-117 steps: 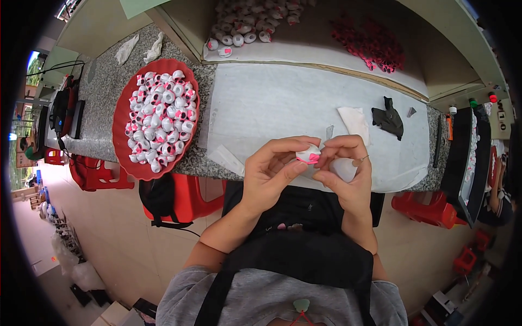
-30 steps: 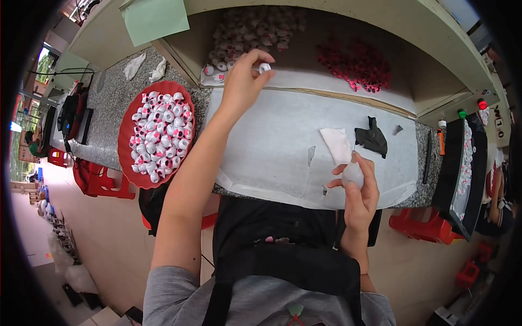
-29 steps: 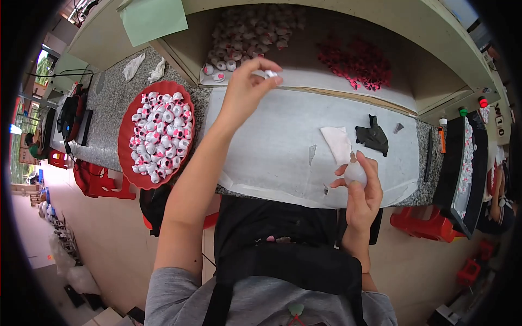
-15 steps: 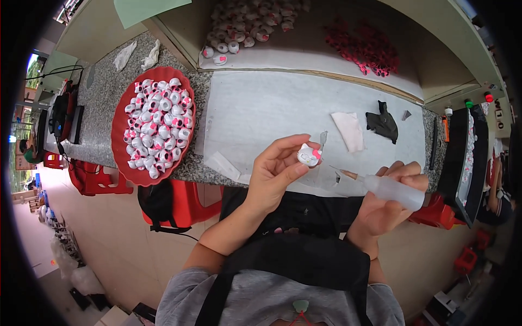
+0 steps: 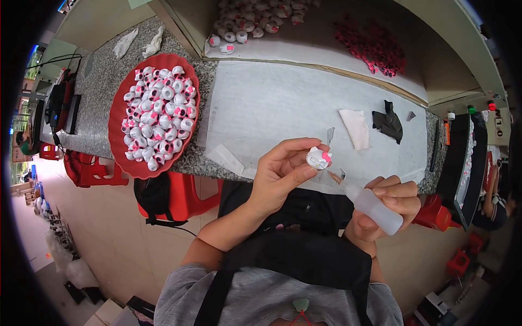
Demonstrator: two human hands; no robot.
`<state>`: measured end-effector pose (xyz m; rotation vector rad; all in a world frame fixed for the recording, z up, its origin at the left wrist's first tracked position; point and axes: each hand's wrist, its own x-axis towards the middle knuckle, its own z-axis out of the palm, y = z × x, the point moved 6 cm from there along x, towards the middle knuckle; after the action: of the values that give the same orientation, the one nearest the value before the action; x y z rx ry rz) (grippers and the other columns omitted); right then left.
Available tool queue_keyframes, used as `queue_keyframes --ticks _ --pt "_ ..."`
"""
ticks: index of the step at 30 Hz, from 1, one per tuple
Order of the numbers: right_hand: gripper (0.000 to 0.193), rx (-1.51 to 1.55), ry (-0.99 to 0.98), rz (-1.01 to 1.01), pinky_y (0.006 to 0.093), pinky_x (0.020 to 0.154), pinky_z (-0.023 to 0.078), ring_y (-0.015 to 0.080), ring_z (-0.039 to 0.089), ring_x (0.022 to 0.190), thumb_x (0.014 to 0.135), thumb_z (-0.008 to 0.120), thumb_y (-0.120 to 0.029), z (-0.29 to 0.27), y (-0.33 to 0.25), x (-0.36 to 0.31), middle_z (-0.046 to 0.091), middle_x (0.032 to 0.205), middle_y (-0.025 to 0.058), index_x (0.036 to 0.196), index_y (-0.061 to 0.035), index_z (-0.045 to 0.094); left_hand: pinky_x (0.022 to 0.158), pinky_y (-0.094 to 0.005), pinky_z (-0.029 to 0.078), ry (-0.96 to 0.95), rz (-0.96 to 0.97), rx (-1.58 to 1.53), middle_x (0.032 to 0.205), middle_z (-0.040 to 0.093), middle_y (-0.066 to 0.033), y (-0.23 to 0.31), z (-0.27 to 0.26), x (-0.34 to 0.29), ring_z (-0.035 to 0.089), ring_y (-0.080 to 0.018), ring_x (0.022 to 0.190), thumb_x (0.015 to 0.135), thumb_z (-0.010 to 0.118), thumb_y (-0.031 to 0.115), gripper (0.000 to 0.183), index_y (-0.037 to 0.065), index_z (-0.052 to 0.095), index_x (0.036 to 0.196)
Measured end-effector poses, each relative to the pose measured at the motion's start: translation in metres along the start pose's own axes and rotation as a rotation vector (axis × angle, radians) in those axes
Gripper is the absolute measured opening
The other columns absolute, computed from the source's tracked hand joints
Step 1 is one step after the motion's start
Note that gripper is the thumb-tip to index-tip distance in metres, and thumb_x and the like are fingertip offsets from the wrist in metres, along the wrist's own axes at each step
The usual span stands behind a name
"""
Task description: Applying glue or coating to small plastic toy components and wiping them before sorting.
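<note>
Between the thumb and fingers of my left hand [image 5: 274,176] is a small white cat-head piece [image 5: 317,157] with a pink bow, its face turned up. My right hand [image 5: 399,198] grips a translucent white squeeze bottle [image 5: 377,211], tilted with its thin nozzle pointing up and left. The nozzle tip is close to the lower right edge of the cat head; whether they touch I cannot tell. Left of my hands, a red scalloped tray [image 5: 116,122] is heaped with similar white pieces with pink parts.
White paper [image 5: 261,103] covers the worktop, with a pale cloth [image 5: 354,129], a black scrap [image 5: 387,124] and a folded white strip [image 5: 226,158] on it. On the shelf behind lie more cat heads [image 5: 244,22] and a pile of small pink parts [image 5: 372,49].
My right hand has tilted the bottle more steeply and brought its nozzle left, nearer the cat head. The view has shifted slightly; my left hand keeps its hold.
</note>
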<state>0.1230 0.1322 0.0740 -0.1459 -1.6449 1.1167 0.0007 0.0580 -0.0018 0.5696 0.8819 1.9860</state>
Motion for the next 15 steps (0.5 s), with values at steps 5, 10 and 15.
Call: queue_keyframes --ticks 5,10,15 --pt "0.042 -0.011 0.013 0.003 0.0194 0.044 0.037 0.0101 0.042 0.054 0.059 0.071 -0.028 0.0003 -0.0006 -0.0001 0.041 0.072 0.0049 0.078 -0.0055 0.041 0.08 -0.034 0.042 0.0 -0.021 0.012 0.1 0.048 -0.0154 -0.001 0.0012 -0.0004 0.052 -0.0204 0.089 0.072 0.051 0.0 0.033 -0.001 0.042 0.104" --pt "0.041 -0.015 -0.01 0.005 0.019 0.043 0.036 0.01 0.041 0.054 0.059 0.071 -0.027 -0.0029 -0.0024 0.0003 0.041 0.072 0.0047 0.077 -0.0057 0.041 0.081 -0.034 0.041 0.002 -0.018 0.009 0.099 0.049 -0.0151 -0.0012 0.0025 -0.0002 0.052 -0.0206 0.089 0.072 0.052 0.001 0.033 -0.001 0.042 0.104" --pt "0.041 -0.013 0.029 0.0 0.0183 0.042 0.035 0.0095 0.04 0.054 0.057 0.072 -0.025 -0.0081 -0.0034 0.0004 0.04 0.071 0.0039 0.076 -0.0066 0.041 0.081 -0.0347 0.041 -0.001 0.004 -0.005 0.099 0.049 -0.0151 -0.002 0.0028 0.0 0.051 -0.0198 0.089 0.072 0.053 0.004 0.033 -0.001 0.042 0.103"
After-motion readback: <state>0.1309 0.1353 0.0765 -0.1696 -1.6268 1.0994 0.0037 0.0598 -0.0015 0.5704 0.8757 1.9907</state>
